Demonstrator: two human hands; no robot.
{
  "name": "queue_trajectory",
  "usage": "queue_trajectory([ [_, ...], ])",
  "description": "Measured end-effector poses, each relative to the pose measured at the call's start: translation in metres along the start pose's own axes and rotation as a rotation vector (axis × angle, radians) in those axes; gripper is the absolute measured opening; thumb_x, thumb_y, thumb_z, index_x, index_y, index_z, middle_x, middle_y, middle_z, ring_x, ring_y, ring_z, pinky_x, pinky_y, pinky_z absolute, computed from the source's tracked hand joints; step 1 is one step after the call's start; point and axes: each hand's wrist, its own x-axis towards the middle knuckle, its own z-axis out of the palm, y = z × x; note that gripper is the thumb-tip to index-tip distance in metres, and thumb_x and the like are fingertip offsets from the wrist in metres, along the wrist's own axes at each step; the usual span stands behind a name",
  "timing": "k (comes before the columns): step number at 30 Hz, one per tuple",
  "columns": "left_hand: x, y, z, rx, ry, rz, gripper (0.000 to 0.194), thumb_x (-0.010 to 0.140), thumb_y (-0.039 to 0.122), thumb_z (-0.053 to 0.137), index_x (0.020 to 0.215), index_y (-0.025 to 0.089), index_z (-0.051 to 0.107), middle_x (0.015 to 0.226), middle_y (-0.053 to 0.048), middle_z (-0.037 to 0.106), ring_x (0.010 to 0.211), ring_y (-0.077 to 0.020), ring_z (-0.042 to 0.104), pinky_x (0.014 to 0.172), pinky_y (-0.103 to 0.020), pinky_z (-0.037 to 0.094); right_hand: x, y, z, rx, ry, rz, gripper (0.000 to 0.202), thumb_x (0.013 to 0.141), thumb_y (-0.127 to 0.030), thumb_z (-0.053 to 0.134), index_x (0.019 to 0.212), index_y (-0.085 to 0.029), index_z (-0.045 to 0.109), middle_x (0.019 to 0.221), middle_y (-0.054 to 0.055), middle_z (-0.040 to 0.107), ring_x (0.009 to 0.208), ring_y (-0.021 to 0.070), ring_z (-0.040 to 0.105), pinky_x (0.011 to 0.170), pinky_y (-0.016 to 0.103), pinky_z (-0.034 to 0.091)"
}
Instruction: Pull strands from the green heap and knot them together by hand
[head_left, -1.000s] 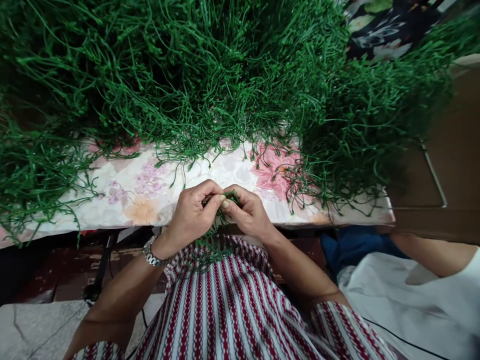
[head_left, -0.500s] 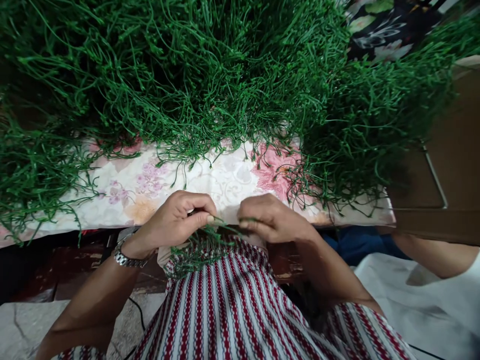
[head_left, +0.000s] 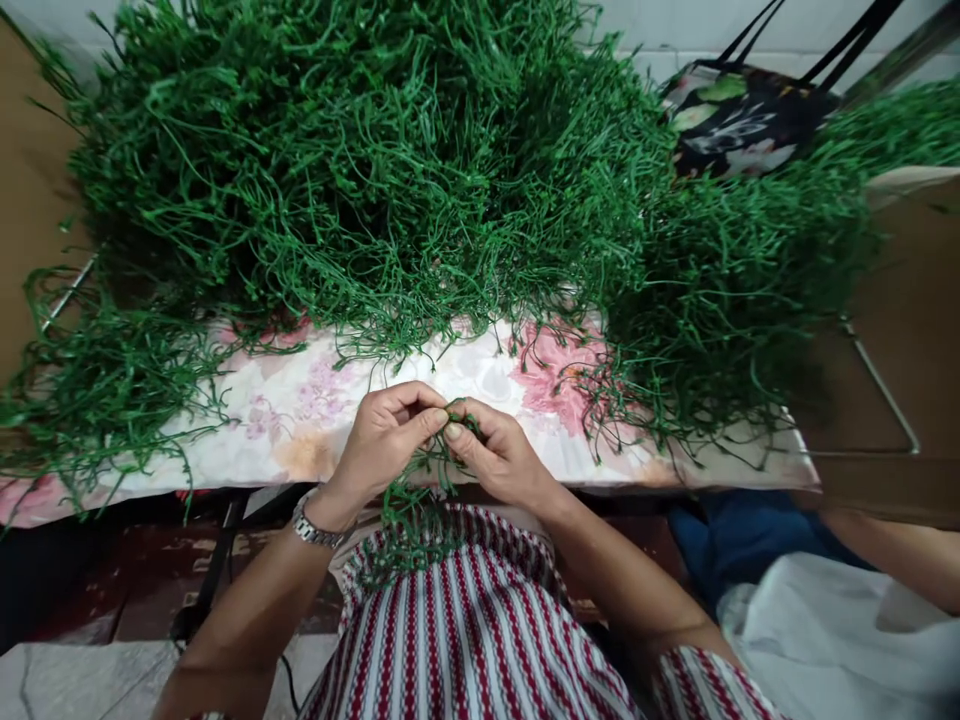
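Observation:
My left hand point(head_left: 390, 435), with a metal watch point(head_left: 319, 522) on its wrist, pinches a thin green stem. Close against it, my right hand point(head_left: 499, 450) has thumb and fingers closed on the same green strands point(head_left: 466, 415). The fingertips of both hands nearly touch, just over the near edge of the flowered cloth point(head_left: 480, 365). Below them a loose green bunch point(head_left: 416, 520) hangs and rests against the striped garment point(head_left: 465, 640).
A large heap of green stems point(head_left: 390, 170) covers the back, with a smaller pile point(head_left: 112, 390) at left. Cardboard point(head_left: 900, 340) stands at right, a floral bag point(head_left: 742, 120) behind. Another person's arm point(head_left: 900, 560) shows at lower right.
My right hand has moved left to meet my left hand, closing the gap between them. The view has shifted, showing more of the heap's top, the bag and the left cardboard.

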Motion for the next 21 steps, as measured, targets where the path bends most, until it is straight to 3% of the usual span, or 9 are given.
queue_trajectory([
  [8, 0.002, 0.004, 0.009, 0.081, 0.116, 0.058, 0.005, 0.069, 0.015, 0.062, 0.064, 0.014, 0.061, 0.055, 0.004, 0.054, 0.047, -0.0056, 0.043, 0.045, -0.017, 0.034, 0.004, -0.003, 0.002, -0.027, 0.072, -0.010, 0.016, 0.085, -0.029, 0.054, 0.077, -0.016, 0.050, 0.067, -0.004, 0.044, 0.061, 0.0064, 0.040, 0.058, 0.018, 0.035],
  [15, 0.006, 0.002, 0.010, -0.336, 0.063, -0.010, 0.007, 0.066, 0.014, 0.067, 0.067, 0.014, 0.060, 0.064, 0.004, 0.056, 0.041, -0.0021, 0.040, 0.041, -0.016, 0.034, 0.008, -0.002, -0.003, 0.172, 0.002, -0.056, 0.013, 0.086, -0.027, 0.054, 0.081, -0.015, 0.056, 0.071, -0.002, 0.056, 0.062, 0.0069, 0.047, 0.060, 0.018, 0.037],
  [21, 0.007, 0.003, 0.007, -0.543, 0.005, -0.039, 0.008, 0.068, 0.016, 0.066, 0.068, 0.015, 0.058, 0.073, 0.002, 0.063, 0.040, -0.0013, 0.044, 0.043, -0.016, 0.040, 0.012, 0.001, 0.003, 0.424, 0.032, 0.042, 0.024, 0.080, -0.037, 0.061, 0.075, -0.015, 0.054, 0.062, -0.003, 0.052, 0.052, 0.0062, 0.041, 0.052, 0.018, 0.034],
])
